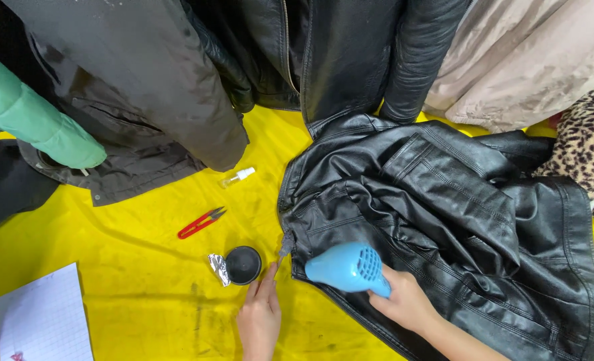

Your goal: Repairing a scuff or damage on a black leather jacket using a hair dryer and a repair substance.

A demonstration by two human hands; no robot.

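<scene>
On yellow sheet | right hand [404, 302] grips blue dryer [347, 267] aimed at jacket [444, 220] edge | left hand [260, 314] pinches brush [285, 246], tin [243, 264] open | repair mid-way, drying stage

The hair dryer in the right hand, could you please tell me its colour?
Light blue; the hair dryer in the right hand shows best in the head view.

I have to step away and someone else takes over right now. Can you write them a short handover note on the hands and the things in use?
Right hand: grips the blue dryer, aimed at the black jacket edge.
Left hand: fingertips pinch a small grey brush at that edge.
On the yellow sheet: open black tin with foil, red snips, small spray bottle, paper.
Done: tin is open.
Left: cannot tell how much of the edge is treated.
</scene>
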